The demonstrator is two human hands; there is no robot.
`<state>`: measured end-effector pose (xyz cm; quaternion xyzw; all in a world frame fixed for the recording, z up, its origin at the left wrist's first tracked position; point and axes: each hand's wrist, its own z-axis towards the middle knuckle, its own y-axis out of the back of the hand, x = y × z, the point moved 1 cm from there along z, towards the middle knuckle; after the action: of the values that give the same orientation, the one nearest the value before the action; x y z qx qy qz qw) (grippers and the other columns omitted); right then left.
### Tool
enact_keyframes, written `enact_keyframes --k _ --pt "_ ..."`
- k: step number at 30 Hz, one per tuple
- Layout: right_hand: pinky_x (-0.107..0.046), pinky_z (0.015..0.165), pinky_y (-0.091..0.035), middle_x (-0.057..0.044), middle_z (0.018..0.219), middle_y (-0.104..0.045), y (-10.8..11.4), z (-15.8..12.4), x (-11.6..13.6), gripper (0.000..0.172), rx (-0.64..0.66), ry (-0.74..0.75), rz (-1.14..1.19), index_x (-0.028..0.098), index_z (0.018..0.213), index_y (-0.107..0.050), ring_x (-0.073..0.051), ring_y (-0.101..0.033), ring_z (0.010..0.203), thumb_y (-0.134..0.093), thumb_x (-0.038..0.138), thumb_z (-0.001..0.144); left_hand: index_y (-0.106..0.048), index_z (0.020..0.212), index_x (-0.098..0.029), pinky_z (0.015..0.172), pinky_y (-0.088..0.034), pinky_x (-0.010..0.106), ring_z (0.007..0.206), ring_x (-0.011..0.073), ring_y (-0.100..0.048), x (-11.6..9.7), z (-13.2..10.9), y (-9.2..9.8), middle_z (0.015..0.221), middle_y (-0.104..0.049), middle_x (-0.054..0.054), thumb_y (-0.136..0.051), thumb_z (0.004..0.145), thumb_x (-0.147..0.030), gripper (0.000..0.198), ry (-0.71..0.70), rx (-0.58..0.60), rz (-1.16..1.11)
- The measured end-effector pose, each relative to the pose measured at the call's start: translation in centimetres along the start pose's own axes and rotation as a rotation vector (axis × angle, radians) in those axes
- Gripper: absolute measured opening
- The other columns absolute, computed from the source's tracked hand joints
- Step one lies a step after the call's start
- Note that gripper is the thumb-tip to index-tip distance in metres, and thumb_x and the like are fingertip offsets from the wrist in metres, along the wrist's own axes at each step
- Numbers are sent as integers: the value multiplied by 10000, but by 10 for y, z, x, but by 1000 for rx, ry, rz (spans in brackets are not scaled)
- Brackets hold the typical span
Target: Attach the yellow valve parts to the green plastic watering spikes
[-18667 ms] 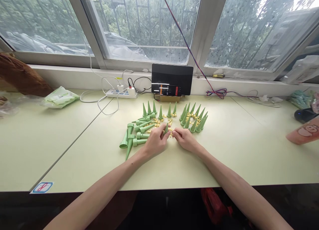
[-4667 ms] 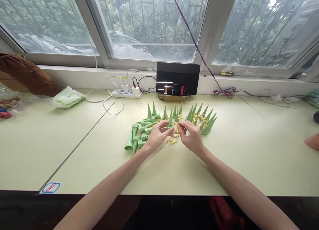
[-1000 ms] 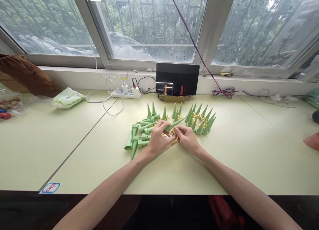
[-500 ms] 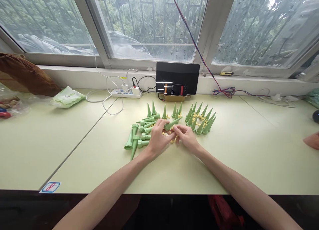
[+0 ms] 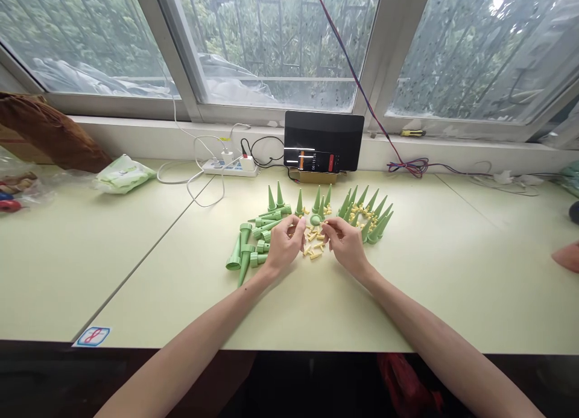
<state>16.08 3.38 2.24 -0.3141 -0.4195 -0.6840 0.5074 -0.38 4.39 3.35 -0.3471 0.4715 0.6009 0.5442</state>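
My left hand point(image 5: 281, 244) and my right hand point(image 5: 347, 243) are raised a little over the pale green table point(image 5: 429, 285), fingertips facing each other. Between them is a green cone point(image 5: 315, 220) with its round base turned toward me; my left hand's fingers pinch it. My right hand pinches a small yellow piece point(image 5: 322, 224) right beside the cone's base. Several loose yellow pieces point(image 5: 314, 251) lie under my hands. Green cones lie flat in a pile point(image 5: 253, 240) on the left. Others stand upright in a cluster point(image 5: 368, 216) on the right.
A black screen point(image 5: 324, 137) with a phone point(image 5: 316, 161) leaning on it stands at the window sill. A power strip point(image 5: 230, 167) with cables and a green packet point(image 5: 122, 174) lie to the left. Another person's hand point(image 5: 567, 255) shows at the right edge.
The cone pointed up to the right half a second ago; now its base faces me. Both hands have lifted and drawn slightly apart, uncovering the yellow pieces on the table.
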Motion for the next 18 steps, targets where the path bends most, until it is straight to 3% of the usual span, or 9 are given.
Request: enact_keyframes --k 2,6,13,18 --pt "-277 532 -483 -13 686 -620 -1 -1 0 232 37 50 -50 202 875 -619 -148 -563 539 -538 404 955 -512 669 -192 439 -451 258 396 107 -510 0 0 1 497 -523 -38 -505 951 -484 407 48 38 -41" --pt "-263 557 -467 -5 673 -612 -3 -1 -3 200 77 132 -117 198 853 -619 -133 -537 536 -507 322 965 -501 662 -185 435 -437 250 385 107 -513 0 -1 0 490 -543 -36 -545 920 -533 436 133 87 -134" --pt "-250 541 -432 13 621 -573 -1 -1 -4 200 71 132 -98 198 817 -599 -124 -509 513 -499 290 964 -545 1004 -186 420 -469 238 449 121 -563 -1 -1 -1 599 -582 -48 -683 831 -516 397 216 98 -303" --pt "-248 531 -406 21 596 -554 1 -2 -2 250 74 74 -68 198 768 -582 -117 -493 499 -487 307 972 -584 1062 -147 487 -510 248 496 114 -580 2 -1 -1 680 -623 -12 -697 829 -483 425 204 149 -279"
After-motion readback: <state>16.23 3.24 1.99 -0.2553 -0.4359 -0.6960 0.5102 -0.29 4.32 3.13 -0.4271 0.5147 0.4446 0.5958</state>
